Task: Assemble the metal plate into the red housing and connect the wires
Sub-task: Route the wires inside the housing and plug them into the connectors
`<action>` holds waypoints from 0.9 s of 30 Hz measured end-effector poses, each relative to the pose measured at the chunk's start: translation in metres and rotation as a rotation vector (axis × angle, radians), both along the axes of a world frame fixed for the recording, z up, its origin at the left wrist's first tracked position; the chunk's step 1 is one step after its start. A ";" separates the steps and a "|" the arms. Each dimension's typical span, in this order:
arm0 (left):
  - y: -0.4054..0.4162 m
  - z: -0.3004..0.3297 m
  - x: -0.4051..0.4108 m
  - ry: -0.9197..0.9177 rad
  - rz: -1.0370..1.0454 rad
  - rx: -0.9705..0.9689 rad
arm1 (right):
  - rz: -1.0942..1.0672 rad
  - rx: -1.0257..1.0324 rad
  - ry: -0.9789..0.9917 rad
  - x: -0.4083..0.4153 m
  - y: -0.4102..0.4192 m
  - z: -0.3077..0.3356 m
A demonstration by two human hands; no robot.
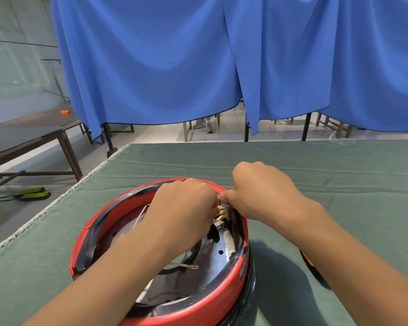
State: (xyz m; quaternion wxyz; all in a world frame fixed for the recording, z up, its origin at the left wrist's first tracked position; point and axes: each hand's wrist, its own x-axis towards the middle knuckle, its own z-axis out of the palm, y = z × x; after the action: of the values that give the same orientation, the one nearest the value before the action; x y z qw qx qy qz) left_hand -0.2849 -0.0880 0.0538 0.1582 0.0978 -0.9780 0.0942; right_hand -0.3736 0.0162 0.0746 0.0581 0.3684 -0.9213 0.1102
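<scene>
Here the red housing (pixel 224 300) is set on the green cloth (pixel 316 175), open side up, so that the metal plate (pixel 212 262), already lying inside it, can be reached from above. At the housing's far rim a small terminal block (pixel 222 209) with brass fittings is pinched by the right hand (pixel 264 191), apparently to steady it. The left hand (pixel 186 208) is curled against the brass, probably on a wire end, though what it grasps cannot be told; a ring-lug wire (pixel 186 266) lies loose on the plate, seemingly unconnected.

Red housing (pixel 231 297) with black rim, silver metal plate (pixel 212 262), gold terminals (pixel 221 214), green tablecloth (pixel 339 175), blue curtain (pixel 174 55)
</scene>
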 end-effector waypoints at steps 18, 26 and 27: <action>0.005 -0.001 -0.006 0.010 0.015 0.029 | 0.020 -0.047 -0.119 -0.005 0.001 -0.001; -0.002 0.007 0.006 0.273 0.079 0.355 | -0.017 -0.086 -0.097 -0.013 -0.001 -0.007; -0.003 0.006 0.006 0.271 0.108 0.363 | -0.028 -0.098 -0.076 -0.013 -0.002 -0.009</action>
State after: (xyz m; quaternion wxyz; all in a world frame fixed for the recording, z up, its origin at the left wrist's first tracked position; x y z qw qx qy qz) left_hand -0.2793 -0.0912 0.0603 0.2626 0.1885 -0.9422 -0.0887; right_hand -0.3867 0.0142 0.0656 0.0427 0.3480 -0.9213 0.1684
